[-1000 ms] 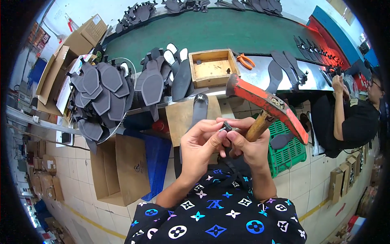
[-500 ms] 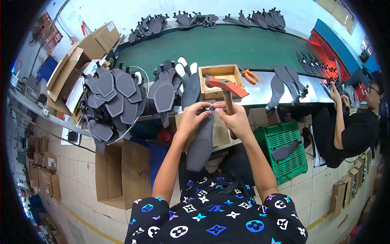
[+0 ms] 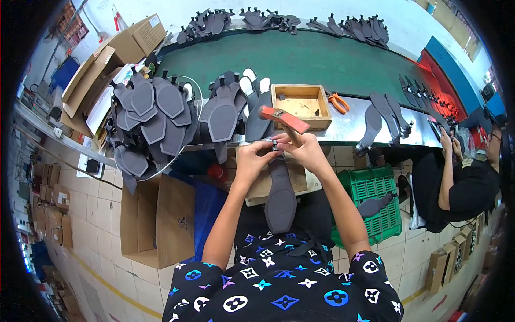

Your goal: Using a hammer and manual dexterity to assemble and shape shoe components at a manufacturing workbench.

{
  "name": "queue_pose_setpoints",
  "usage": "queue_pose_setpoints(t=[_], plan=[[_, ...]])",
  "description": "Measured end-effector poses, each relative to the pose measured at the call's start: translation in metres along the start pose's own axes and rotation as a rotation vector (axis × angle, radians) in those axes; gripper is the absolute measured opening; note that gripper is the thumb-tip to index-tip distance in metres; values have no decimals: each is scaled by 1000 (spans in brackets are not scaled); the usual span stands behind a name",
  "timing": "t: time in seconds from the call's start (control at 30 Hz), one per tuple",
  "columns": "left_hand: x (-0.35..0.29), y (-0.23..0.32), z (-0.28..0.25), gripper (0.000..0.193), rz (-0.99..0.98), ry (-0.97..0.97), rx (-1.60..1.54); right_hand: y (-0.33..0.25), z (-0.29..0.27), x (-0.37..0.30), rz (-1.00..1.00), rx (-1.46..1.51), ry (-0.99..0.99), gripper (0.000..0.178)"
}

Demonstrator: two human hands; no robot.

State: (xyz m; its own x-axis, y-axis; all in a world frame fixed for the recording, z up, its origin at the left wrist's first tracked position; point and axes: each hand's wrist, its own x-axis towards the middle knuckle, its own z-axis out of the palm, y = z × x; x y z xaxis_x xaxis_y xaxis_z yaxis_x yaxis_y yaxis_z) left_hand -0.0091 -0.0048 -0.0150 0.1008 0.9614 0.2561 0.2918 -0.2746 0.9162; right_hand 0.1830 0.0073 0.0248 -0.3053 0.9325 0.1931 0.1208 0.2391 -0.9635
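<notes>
A dark grey shoe sole (image 3: 280, 198) hangs toe toward me, its small heel end up between my hands. My left hand (image 3: 254, 161) is closed, thumb and fingertips pinching that heel end. My right hand (image 3: 306, 154) is closed round the wooden handle of a hammer (image 3: 283, 117), whose orange-red head points up over the bench edge. Its fingertips also reach the heel end, meeting my left fingers; any small piece between them is too small to make out. Under the sole lies a pale wooden board (image 3: 259, 188), partly covered by it.
A wooden tray (image 3: 302, 124) with small dark bits and orange-handled pliers (image 3: 338, 103) lie ahead. Heaped soles (image 3: 155, 115) sit left, more soles (image 3: 370, 126) right, beside a green conveyor belt (image 3: 257, 56). A green crate (image 3: 370, 188), a cardboard box (image 3: 174, 220) and a co-worker (image 3: 466, 177) flank me.
The sole's toe end has swung right, so it now points straight toward me. The hammer head has shifted slightly left with my right hand. The whole view has tilted a little.
</notes>
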Motion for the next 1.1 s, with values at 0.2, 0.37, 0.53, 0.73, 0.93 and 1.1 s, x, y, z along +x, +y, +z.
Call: queue_pose_setpoints(t=[0.2,0.37,0.53,0.73,0.93,1.1], plan=[[0,1,0,22,0,-12,19,3,-1,-6,-21,-21,-19,23],[1,9,-6,34,-13,-55,51,-15,-5,-9,-169,-403,-50,28],[2,12,-8,29,-5,-48,45,-22,1,-15,-320,-600,0,21],[0,7,-5,25,-77,-98,-262,-68,-1,-76,-145,-340,230,31],[-2,8,-8,26,-164,-140,-349,-73,8,-98,-44,-391,97,42],[-2,6,-8,23,-164,-141,-354,-113,7,-92,-175,-453,167,40]])
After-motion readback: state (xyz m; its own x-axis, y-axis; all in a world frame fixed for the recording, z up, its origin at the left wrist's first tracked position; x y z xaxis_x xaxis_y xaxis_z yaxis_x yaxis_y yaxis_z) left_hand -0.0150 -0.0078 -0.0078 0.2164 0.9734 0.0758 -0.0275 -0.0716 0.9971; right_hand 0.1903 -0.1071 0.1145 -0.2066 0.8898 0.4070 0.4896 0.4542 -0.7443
